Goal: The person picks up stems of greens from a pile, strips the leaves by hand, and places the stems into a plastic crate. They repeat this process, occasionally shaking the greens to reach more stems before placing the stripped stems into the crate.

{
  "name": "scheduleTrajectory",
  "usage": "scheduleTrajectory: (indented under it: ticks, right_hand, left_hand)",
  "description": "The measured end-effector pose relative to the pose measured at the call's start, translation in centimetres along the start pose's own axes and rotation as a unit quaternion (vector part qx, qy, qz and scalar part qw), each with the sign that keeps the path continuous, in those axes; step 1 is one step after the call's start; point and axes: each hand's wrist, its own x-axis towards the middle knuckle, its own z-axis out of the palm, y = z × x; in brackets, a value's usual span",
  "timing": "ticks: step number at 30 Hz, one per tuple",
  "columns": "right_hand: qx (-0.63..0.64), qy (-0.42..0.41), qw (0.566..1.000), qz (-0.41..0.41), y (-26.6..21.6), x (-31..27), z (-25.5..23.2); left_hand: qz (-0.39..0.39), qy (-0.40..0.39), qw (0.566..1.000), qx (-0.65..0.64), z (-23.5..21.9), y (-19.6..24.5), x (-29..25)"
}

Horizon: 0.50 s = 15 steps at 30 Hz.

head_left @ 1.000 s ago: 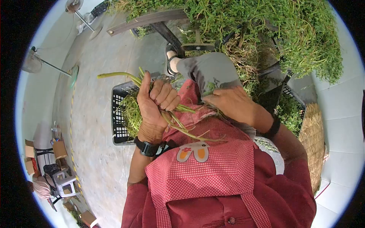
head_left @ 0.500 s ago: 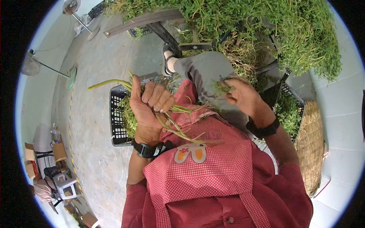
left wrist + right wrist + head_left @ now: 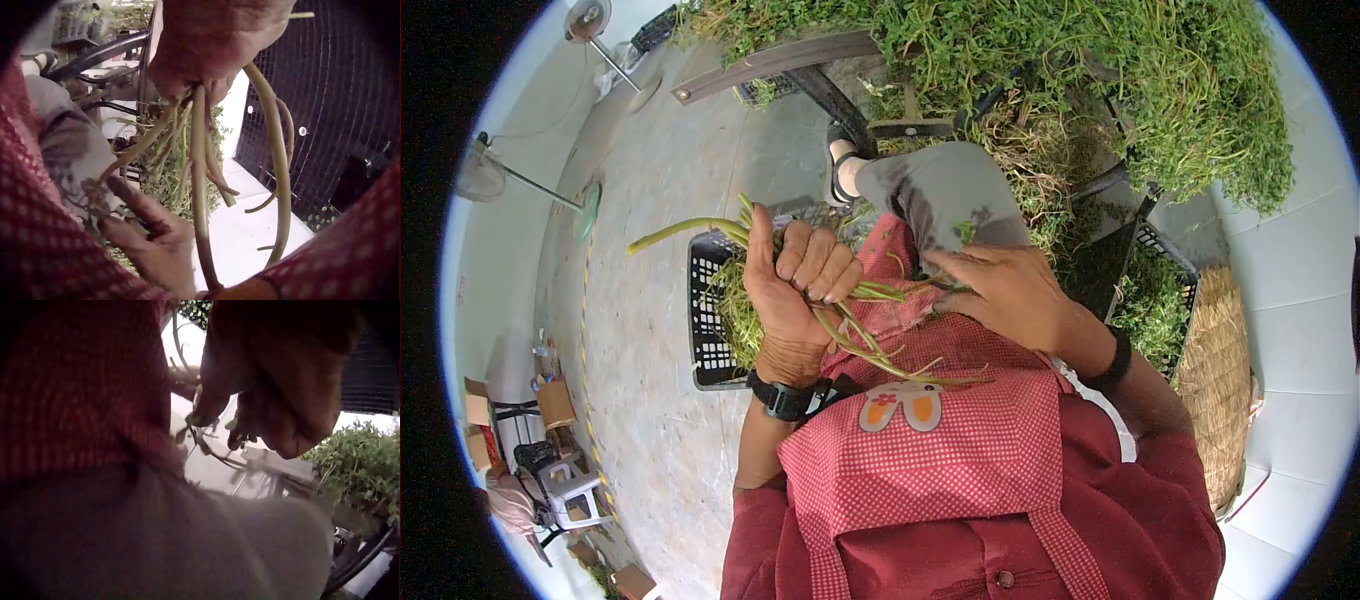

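My left hand (image 3: pixel 795 285) grips a small bunch of green stems (image 3: pixel 868 352), thumb upright and fingers curled round it. The stems (image 3: pixel 199 187) hang below the left hand (image 3: pixel 219 44) in the left wrist view. Over the lap, my right hand (image 3: pixel 1025 300) is stretched out to the right of the bunch, its fingers fairly straight. The right wrist view shows thin leafy sprigs (image 3: pixel 203 445) at the fingertips of the right hand (image 3: pixel 281 387), with thumb and fingers apart. A small green leafy bit (image 3: pixel 965 232) lies on the grey trouser leg.
Leafy greens (image 3: pixel 1190 100) are heaped on a wooden-edged table (image 3: pixel 780 58) ahead. Below it hang or lie dry stems (image 3: pixel 1040 160). One black crate (image 3: pixel 705 345) with greens stands at left, another crate's greens (image 3: pixel 1150 310) at right beside a woven mat (image 3: pixel 1215 390).
My right hand lifted from the lap with a small leafy bit, then came back down with its fingers straighter; the bit now lies on the trouser leg. My left hand shifted slightly left, still gripping the stems.
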Motion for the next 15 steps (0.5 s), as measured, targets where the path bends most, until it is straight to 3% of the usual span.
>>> scheduleTrajectory:
  ticks: [5,15]
  right_hand:
    - [-0.035,-0.057,0.998,0.020,3.0,-0.1,2.0]
    - [-0.006,-0.084,0.996,-0.007,2.7,-0.2,3.9]
  left_hand:
    - [0.012,0.010,1.000,-0.002,0.2,0.2,-0.1]
    - [0.029,0.033,0.999,0.008,0.5,0.2,-0.1]
